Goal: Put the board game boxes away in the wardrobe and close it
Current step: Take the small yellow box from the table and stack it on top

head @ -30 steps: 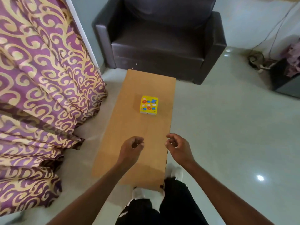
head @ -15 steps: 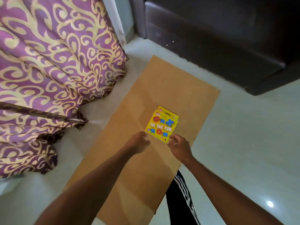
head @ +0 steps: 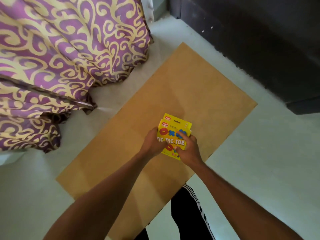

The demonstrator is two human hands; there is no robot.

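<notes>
Yellow Tic Tac Toe boxes (head: 174,129), stacked one on another, lie on the low brown table (head: 199,90). Two red brand tags at their far left corner show one box offset above the other. My left hand (head: 153,143) grips the stack's left edge. My right hand (head: 187,148) grips its right and near side, thumb on top of the lid. Whether the stack is lifted or resting on the table, I cannot tell. No wardrobe is in view.
A purple and gold patterned curtain (head: 60,54) hangs to the floor at the left. A dark sofa (head: 259,40) stands beyond the table at the top right. Pale tiled floor (head: 268,161) surrounds the table. My leg in black striped trousers (head: 188,213) is at the table's near edge.
I have leaned over the table. Both hands went from loosely closed above the near end to the yellow boxes and now grip them from both sides.
</notes>
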